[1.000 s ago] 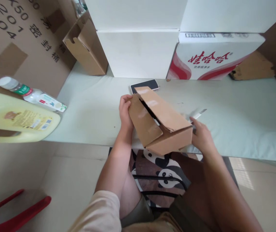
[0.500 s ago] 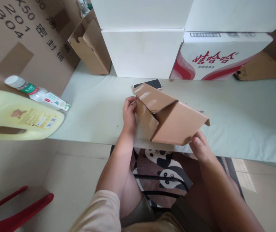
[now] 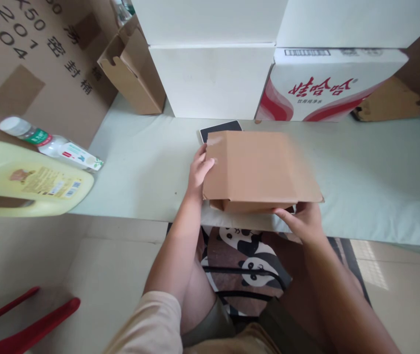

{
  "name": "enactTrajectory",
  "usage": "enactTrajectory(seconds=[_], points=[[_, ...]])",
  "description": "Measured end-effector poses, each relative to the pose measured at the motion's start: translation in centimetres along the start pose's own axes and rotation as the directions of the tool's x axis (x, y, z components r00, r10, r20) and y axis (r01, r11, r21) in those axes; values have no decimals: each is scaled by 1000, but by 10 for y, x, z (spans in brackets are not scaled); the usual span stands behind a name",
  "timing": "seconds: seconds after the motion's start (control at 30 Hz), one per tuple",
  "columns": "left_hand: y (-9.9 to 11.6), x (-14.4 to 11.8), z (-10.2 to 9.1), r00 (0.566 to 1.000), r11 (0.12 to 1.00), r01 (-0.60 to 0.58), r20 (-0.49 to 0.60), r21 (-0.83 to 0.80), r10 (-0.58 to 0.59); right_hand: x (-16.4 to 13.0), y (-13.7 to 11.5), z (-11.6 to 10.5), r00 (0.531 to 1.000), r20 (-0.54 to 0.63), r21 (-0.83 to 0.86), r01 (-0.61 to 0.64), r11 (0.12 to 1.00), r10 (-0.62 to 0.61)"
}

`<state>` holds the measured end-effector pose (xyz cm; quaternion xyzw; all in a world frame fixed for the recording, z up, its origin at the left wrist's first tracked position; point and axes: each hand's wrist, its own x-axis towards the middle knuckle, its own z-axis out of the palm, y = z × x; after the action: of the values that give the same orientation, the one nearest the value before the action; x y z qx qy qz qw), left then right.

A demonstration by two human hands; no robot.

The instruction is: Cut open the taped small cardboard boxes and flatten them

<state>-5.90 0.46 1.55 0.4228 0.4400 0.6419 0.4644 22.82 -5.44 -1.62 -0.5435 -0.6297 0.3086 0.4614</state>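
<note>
Both hands: on one box (image 3: 257, 167)
Left hand (image 3: 199, 172): fingers loosely curled over the box's left edge
Right hand (image 3: 301, 221): cupped half open under its near edge
Box: on table (image 3: 139, 167) edge, before phone (image 3: 219, 129)

We see only a dark corner of the phone (image 3: 220, 130) behind the box (image 3: 259, 167); the box covers most of our right hand (image 3: 300, 221), so its grip under the near edge cannot be made out; the box's right side is blurred; the jug (image 3: 29, 179) is cut by the left edge; the red chair (image 3: 29, 322) by the bottom corner; the carton (image 3: 36, 64) by the top.
</note>
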Motion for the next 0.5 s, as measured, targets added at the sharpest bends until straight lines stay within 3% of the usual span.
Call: enactTrajectory(seconds=[0.1,0.17,0.33,0.5], points=[[1,3,0,992,998,61,-115,0,-61,-3,1,3,995,-85,-29,-62,998,60],[3,1,2,984,991,131,-116,-35,-134,-2,0,5,986,-154,-70,-79,994,67],[7,-7,8,977,979,183,130,-87,-170,5,-3,5,981,-194,-155,-47,987,16],[1,-8,9,948,963,248,230,-109,-218,6,0,3,961,-277,-162,-19,987,-26]])
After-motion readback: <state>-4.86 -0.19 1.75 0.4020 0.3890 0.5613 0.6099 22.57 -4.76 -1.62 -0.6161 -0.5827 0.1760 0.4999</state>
